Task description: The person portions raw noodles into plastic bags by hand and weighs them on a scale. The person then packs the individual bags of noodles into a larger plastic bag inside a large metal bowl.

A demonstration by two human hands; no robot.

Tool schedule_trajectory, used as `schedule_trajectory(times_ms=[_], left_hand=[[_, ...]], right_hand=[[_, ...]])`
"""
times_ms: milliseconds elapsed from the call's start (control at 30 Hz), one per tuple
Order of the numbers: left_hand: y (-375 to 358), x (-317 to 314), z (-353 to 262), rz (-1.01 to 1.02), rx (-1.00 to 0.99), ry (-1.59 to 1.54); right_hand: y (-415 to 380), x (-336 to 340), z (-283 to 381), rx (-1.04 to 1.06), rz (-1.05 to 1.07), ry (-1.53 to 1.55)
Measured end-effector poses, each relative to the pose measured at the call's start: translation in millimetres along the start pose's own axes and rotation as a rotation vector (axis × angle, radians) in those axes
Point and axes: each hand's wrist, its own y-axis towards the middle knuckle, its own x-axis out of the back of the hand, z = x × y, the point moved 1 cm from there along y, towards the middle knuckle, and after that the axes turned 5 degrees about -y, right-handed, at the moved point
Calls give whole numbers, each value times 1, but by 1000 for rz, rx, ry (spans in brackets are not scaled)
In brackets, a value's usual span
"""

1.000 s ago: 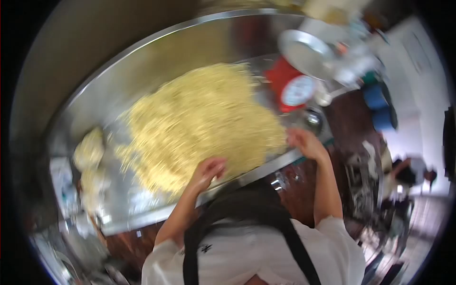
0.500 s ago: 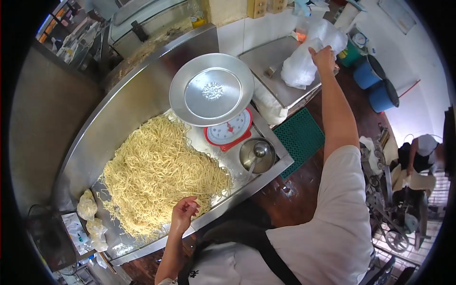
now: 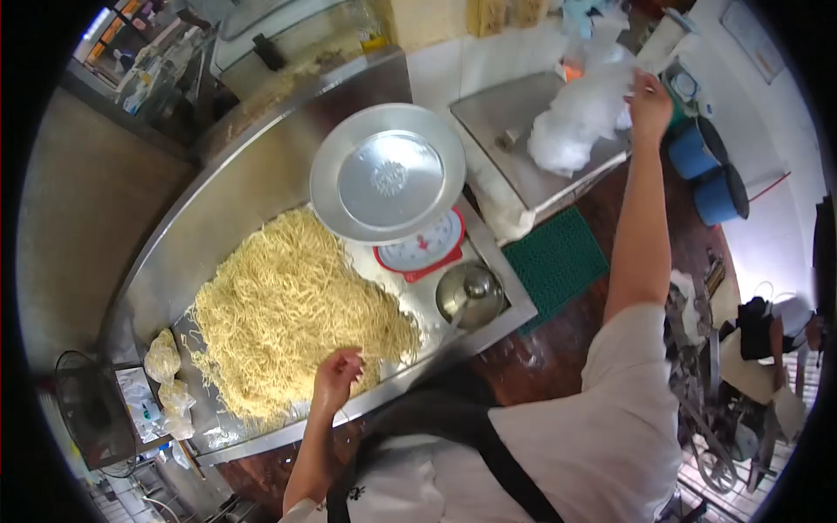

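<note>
A big heap of pale yellow noodles [image 3: 288, 318] lies on the steel counter. My left hand [image 3: 338, 376] hovers over the heap's near edge, fingers loosely curled, with nothing clear between them. Far to the right, my right hand [image 3: 649, 103] is at the right edge of a pile of clear plastic bags [image 3: 571, 131] on a steel tray table [image 3: 510, 100]; its fingertips are blurred, so a grip cannot be made out. Behind the noodles stands a red scale [image 3: 423, 248] under a round metal pan [image 3: 390, 174]. Beside the scale sits a metal bowl [image 3: 471, 295] with a ladle in it.
Two small bags of noodles [image 3: 163, 357] rest at the counter's left end. A green mat [image 3: 558, 261] lies on the floor, with blue bins [image 3: 697, 148] beyond. At the far right, another person [image 3: 767, 340] is near machinery [image 3: 715, 444].
My right hand has moved right, from on top of the plastic bags to their right edge. My left hand has stayed over the noodles. The view has shifted slightly.
</note>
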Motion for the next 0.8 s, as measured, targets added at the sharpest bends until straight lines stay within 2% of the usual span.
schedule_trajectory(times_ms=[33, 100, 167, 233, 267, 333, 367, 400, 467, 533, 600, 667, 733, 800], left_hand=[[6, -4, -3, 5, 2, 19], [4, -13, -7, 26, -8, -21], [20, -24, -15, 85, -54, -154], [35, -39, -38, 206, -119, -176], [43, -43, -47, 272, -160, -189], [56, -51, -78, 335, -243, -259], [61, -51, -95, 359, -208, -302], [68, -50, -114, 457, -171, -450], [56, -49, -151, 498, -136, -520], [38, -41, -161, 463, -130, -428], [28, -27, -150, 421, -122, -354], [17, 0, -119, 348, -103, -300], [4, 44, -72, 347, -146, -381], [-25, 102, -34, 335, -215, -466]], right_hand=[[0, 4, 15, 5, -75, 286], [-35, 41, 78, -66, -87, 786], [-87, 65, 113, -108, 161, 1338], [-145, 68, 95, -75, 419, 1687], [-180, 70, 114, -265, 304, 1337], [-242, 55, 143, -562, 405, 1499], [-268, 44, 145, -695, 618, 2026], [-292, 30, 141, -692, 711, 2016], [-332, 5, 141, -680, 902, 1994], [-364, 4, 167, -684, 776, 1692], [-393, -1, 188, -650, 889, 1489], [-412, -9, 181, -592, 1245, 1383], [-443, -38, 187, -493, 1618, 1281], [-493, -36, 295, -379, 1426, 1128]])
